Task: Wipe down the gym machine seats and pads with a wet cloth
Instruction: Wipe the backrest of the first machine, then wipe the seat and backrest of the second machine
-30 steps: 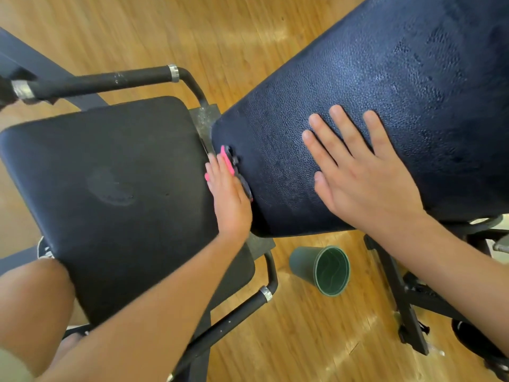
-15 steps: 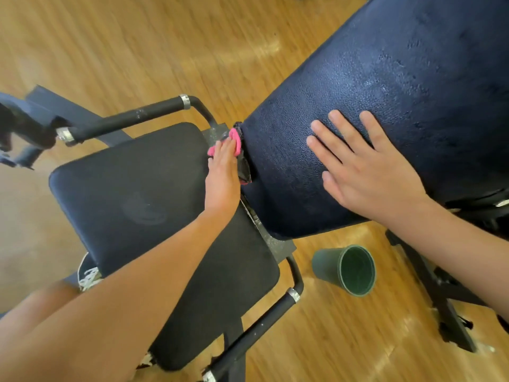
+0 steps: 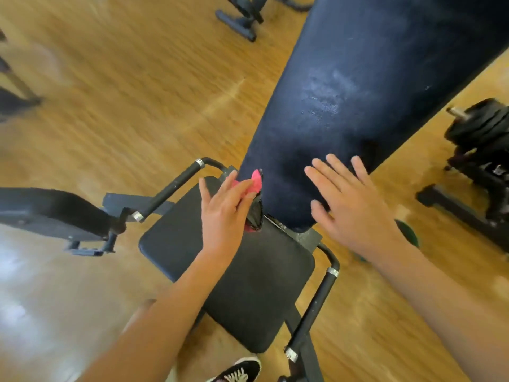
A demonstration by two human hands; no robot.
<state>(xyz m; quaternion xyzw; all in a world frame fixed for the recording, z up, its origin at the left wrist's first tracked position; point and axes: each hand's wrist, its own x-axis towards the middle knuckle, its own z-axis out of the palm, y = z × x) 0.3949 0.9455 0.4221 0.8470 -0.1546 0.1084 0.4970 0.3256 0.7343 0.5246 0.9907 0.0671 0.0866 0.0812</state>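
pink cloth (image 3: 254, 183) located at centre frame, against the lower left edge of the dark back pad (image 3: 358, 92), just above the black seat (image 3: 248, 285). left hand (image 3: 223, 213) presses it there, fingers extended, thumb spread. right hand (image 3: 355, 210) lies flat on the pad's lower end, fingers splayed, grasping nothing. green cup (image 3: 410, 232) stands on the floor at right of frame, partly hidden behind the right wrist.

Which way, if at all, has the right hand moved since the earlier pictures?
Yes. The right hand has drawn back over the backrest edge: only its fingers overlie it now, not the whole palm.
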